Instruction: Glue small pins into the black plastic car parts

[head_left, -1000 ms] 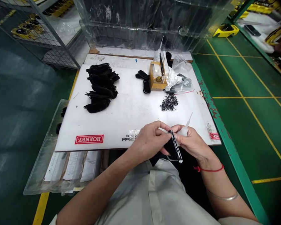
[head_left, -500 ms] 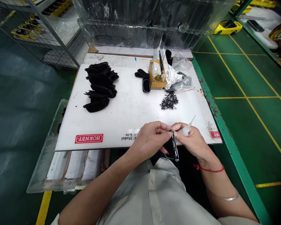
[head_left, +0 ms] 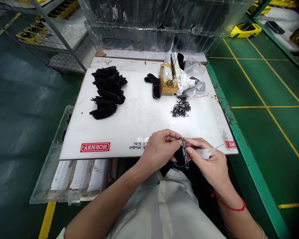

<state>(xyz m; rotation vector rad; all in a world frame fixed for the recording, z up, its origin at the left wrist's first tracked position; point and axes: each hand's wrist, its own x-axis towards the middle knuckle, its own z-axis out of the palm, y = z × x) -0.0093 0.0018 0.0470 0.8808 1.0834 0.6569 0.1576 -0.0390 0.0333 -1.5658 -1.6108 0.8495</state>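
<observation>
Black plastic part, narrow and edged with a pale metal strip, sits pinched between both hands just off the near edge of the worktop, above the person's lap. The left hand is closed around the part's upper end with thumb and fingertips. The right hand steadies the other side with its fingertips while also gripping a small translucent squeeze bottle, whose thin nozzle points away to the right, off the part. It looks like a fitting or gluing step, with the part being lined up at the fingertips; the next move probably calls for turning the nozzle toward the part's top end while the left hand keeps it steady.

Further out on the white board lies a small heap of tiny black screws or pins. Beyond it stands a yellow box holding tools, beside crumpled clear bags. A few loose black pieces rest left of the box, and a large stack of similar black shells sits at the far left.
</observation>
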